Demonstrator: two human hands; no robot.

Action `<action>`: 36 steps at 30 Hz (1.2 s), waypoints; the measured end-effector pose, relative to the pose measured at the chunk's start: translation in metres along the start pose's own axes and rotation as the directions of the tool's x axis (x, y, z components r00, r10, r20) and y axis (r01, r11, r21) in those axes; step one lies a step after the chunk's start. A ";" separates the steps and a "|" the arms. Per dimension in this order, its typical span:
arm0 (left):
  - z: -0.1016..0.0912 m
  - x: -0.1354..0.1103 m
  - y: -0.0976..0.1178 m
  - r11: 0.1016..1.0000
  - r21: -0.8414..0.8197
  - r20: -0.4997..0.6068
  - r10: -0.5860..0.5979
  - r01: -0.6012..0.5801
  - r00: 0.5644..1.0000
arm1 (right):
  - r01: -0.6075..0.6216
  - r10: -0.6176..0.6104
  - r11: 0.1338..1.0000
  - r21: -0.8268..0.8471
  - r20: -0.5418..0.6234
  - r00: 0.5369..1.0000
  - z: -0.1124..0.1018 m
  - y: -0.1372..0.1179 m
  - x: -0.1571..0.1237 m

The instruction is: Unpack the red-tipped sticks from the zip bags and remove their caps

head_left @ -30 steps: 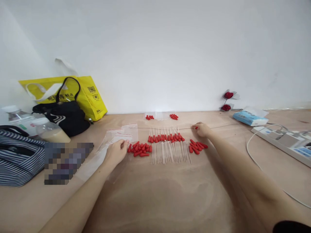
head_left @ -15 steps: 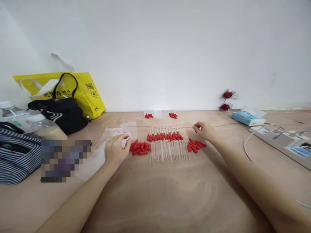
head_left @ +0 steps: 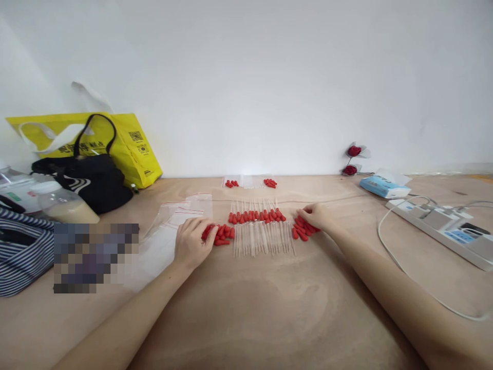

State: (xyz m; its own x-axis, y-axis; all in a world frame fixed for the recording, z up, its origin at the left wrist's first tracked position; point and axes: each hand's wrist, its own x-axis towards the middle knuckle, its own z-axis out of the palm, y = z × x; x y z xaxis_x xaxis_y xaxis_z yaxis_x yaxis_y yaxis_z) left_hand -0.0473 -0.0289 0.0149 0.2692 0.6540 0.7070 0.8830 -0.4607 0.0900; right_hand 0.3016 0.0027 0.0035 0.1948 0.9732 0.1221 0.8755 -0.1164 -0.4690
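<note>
My left hand (head_left: 193, 240) is at the left heap of red rubber bulbs (head_left: 225, 234), its fingers curled down over the outermost ones. My right hand (head_left: 316, 215) reaches over the right heap of red bulbs (head_left: 300, 234), fingertips bent together onto them; the exact bulb pinched is hidden. Between the hands, clear thin droppers (head_left: 264, 241) lie side by side with tips toward me. Behind them runs a row of red-bulbed droppers (head_left: 256, 216) with tips pointing away. Clear zip bags (head_left: 169, 231) lie beyond my left hand.
Against the wall lies a clear bag (head_left: 250, 181) with red bulbs at both ends. A yellow bag (head_left: 142, 154), a black bag (head_left: 92, 180), a bottle (head_left: 71, 208) and a striped bag (head_left: 26, 257) crowd the left. Tissues (head_left: 381, 186) and a power strip (head_left: 435, 226) sit right.
My left hand has moved right and closed over the left heap of bulbs. My right hand has come down onto the right heap. The view has shifted slightly.
</note>
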 end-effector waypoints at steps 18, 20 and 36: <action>0.001 -0.001 0.003 1.000 -0.023 0.031 0.019 -0.019 0.999 | -0.099 0.104 0.989 -0.113 0.032 0.994 0.006 -0.067 -0.013; 0.000 -0.001 0.003 0.999 -0.025 0.028 0.027 -0.026 0.999 | -0.137 0.143 0.985 -0.104 0.056 0.988 0.012 -0.069 0.000; -0.005 0.000 0.014 0.986 0.002 -0.087 0.165 -0.165 0.983 | 0.031 -0.025 0.996 -0.085 0.072 0.997 -0.011 -0.073 -0.017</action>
State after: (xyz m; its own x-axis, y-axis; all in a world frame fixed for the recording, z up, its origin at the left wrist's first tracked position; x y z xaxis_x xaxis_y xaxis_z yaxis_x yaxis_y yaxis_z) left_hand -0.0367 -0.0379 0.0198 0.3763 0.5144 0.7706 0.8271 -0.5613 -0.0292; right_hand 0.2396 -0.0077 0.0454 0.1405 0.9876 0.0706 0.9156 -0.1024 -0.3889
